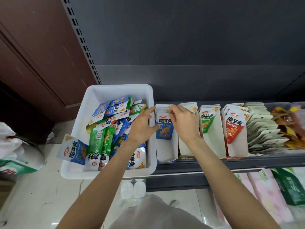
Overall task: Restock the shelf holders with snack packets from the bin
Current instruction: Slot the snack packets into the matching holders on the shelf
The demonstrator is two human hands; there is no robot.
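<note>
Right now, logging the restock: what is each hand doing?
Left hand: open, fingers against the blue packet.
Right hand: pinching that packet's top.

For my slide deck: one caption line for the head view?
Both hands set a blue snack packet into a shelf holder beside the bin.

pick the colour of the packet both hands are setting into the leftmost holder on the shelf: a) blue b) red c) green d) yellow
a: the blue packet stands in the leftmost holder, with the right hand pinching its top and the left hand touching its side; the green and red packets sit in holders further right.
</note>
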